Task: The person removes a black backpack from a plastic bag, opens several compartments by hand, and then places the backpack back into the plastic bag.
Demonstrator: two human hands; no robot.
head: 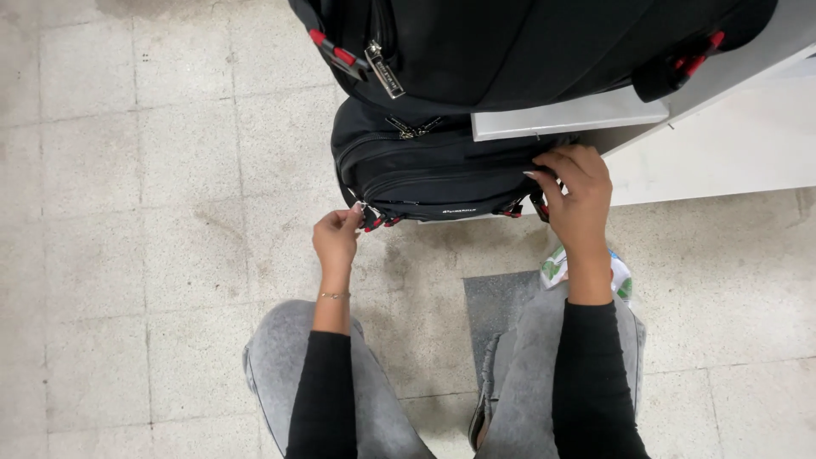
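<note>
The lower black backpack (433, 174) is matt woven cloth with shiny metal zip pulls (360, 206). The floor (127, 212) at the left is speckled, dull stone tile. The white shelf (565, 115) looks smooth and painted.

Your left hand (337, 238) is raised at the left, its fingers curled in and thumb and forefinger pinched together at the tips, knuckles turned upward. A thin bracelet circles that wrist, and the black sleeve ends short of it, the forearm running straight away from your near knee. Your right hand (578, 191) reaches further out at the right, palm down, fingers bent and spread in a grip, wrist straight, black sleeve covering the forearm.
</note>
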